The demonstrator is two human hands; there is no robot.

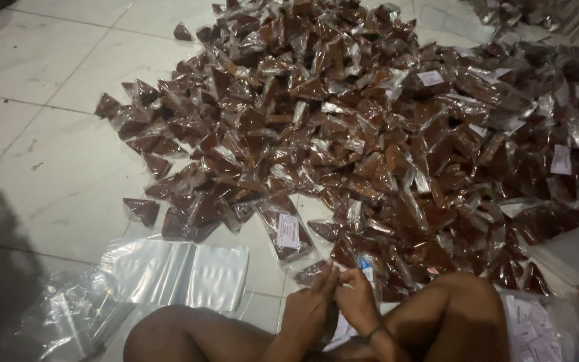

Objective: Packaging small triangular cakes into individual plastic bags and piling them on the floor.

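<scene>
My left hand (307,305) and my right hand (356,298) meet low in the middle of the view, between my bent knees. Their fingertips pinch a small clear plastic packet (367,268) together; its contents are hard to make out in the dim light. Just beyond them lies a packet of dark brown filling with a white paper label (288,233). A large heap of similar clear packets with brown filling (370,127) covers the tiled floor ahead.
A flat stack of empty clear plastic bags (179,271) lies at my left, with more crumpled plastic (68,322) further left. A bag of white paper labels (534,328) sits by my right knee. White floor tiles (41,154) stretch to the left.
</scene>
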